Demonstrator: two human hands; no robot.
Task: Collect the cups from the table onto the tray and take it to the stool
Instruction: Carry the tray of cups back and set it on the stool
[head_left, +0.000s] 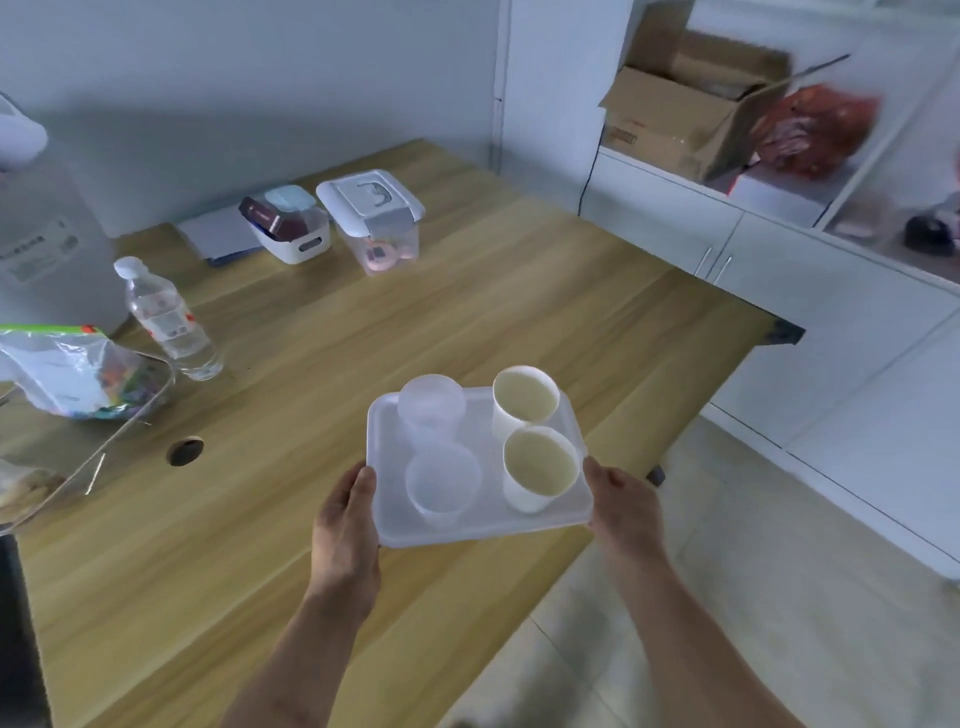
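A white plastic tray (387, 457) is held above the wooden table (467, 312) near its right edge. My left hand (348, 525) grips the tray's left rim and my right hand (626, 512) grips its right rim. Upright on the tray stand two clear plastic cups (431, 408) (442, 483) on the left and two white paper cups (524, 402) (540, 467) on the right. No stool is in view.
On the table: a water bottle (166, 319), a clear bag (67, 374), a white basket (291, 234), a lidded clear box (376, 223), a cable hole (185, 451). White cabinets (779, 291) and a cardboard box (691, 109) stand right. Tiled floor (727, 597) lies beyond the table edge.
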